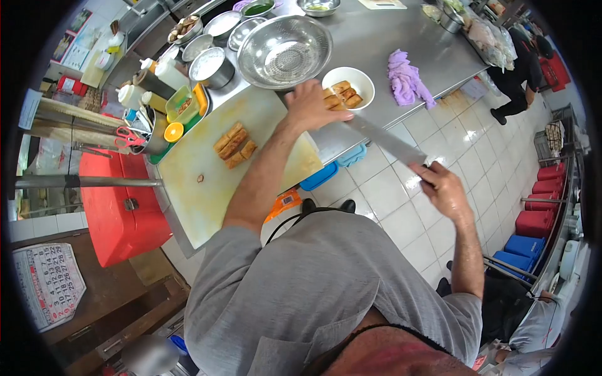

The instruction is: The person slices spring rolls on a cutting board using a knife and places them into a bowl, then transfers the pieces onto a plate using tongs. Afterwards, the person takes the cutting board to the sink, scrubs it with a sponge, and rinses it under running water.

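My right hand (443, 191) is wrapped round the handle of a long, broad-bladed knife (392, 143). The blade slants up to the left, with its far end beside a white bowl (369, 88). Golden-brown fried pieces (343, 94) sit in the bowl, some close to the blade's tip. Fingers apart, my left hand (313, 108) is at the bowl's left side, its thumb by the blade's end; whether it touches the pieces is hidden. More cut fried pieces (234, 145) lie in rows on the pale cutting board (194, 207), left of my left forearm.
A perforated steel colander (285, 53) stands behind the board. Squeeze bottles (153, 81), a tub of scissors (130, 138) and metal bowls (212, 67) crowd the left. A purple cloth (406, 78) lies on the steel counter (370, 37). Another person (517, 75) is at far right.
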A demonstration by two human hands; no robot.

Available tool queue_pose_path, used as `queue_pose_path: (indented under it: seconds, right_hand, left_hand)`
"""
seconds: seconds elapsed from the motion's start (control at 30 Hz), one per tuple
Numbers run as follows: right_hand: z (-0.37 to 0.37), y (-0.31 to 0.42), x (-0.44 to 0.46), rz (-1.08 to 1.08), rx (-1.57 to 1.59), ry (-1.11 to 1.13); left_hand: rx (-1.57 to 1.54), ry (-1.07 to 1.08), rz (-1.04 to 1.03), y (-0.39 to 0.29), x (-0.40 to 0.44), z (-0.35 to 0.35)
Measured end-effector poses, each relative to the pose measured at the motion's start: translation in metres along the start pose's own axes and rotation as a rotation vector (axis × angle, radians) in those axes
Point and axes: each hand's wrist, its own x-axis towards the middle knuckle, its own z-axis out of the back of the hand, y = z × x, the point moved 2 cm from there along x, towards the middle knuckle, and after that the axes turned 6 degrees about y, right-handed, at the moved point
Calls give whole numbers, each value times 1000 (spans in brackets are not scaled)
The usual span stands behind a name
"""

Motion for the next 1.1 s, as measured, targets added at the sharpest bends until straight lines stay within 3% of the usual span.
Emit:
queue_pose_path:
  seconds: [0.1,0.2,0.4,0.6,0.77,0.83,0.97,1.1]
  right_hand:
    - [29,-23,5,-59,-57,-2]
    - [44,-41,27,-84,-52,69]
    - [58,-43,77,85,-179,233]
    - [113,-3,82,-56,-272,324]
    - [130,9,54,-54,-447,158]
    - [130,6,46,-73,-459,127]
    - [109,-23,31,-75,-302,67]
    - [80,-35,21,-125,-135,23]
  left_hand:
    - [-2,42,-96,-24,48,-11]
    - [72,162,-55,-29,82,-19]
    - [306,422,55,-5,102,-33]
    - [313,418,90,2,101,-39]
    - [233,406,42,2,81,-26]
    - [127,260,11,12,77,-24]
    - [-30,141,-109,61,106,-58]
    - [81,129,-107,29,84,-33]
